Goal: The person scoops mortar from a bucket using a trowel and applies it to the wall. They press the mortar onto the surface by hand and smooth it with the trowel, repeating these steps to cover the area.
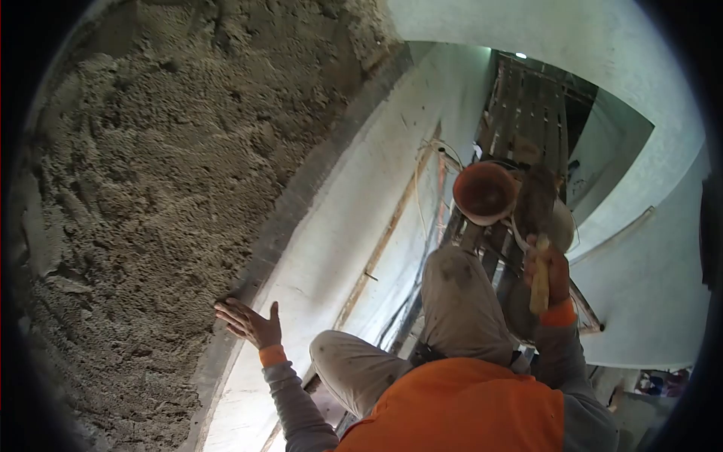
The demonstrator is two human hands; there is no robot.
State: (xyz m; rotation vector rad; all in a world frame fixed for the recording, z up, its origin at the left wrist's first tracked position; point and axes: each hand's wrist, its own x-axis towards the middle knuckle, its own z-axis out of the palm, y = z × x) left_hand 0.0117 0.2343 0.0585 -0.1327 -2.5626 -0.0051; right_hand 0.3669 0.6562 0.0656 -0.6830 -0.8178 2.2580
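My left hand (252, 322) lies with its fingers spread against the lower edge of the rough mortar surface (173, 173), beside a smooth grey border strip (294, 203). It holds nothing. Over on the right, my right hand (556, 273) is closed round the pale wooden handle (540, 282) of a trowel. The dark, mortar-coloured blade (535, 197) points away from me, over a light-coloured bucket (561, 226) that it partly hides. Just left of the blade is a reddish-brown round bucket (484, 192), with dark residue inside.
A scaffold of wooden planks (531, 113) runs away beneath the buckets. Thin metal bars (392, 226) and a looped wire stand by the white wall (331, 233). My bent knees (459, 294) are close to the buckets. A curved white wall (640, 286) rises at the right.
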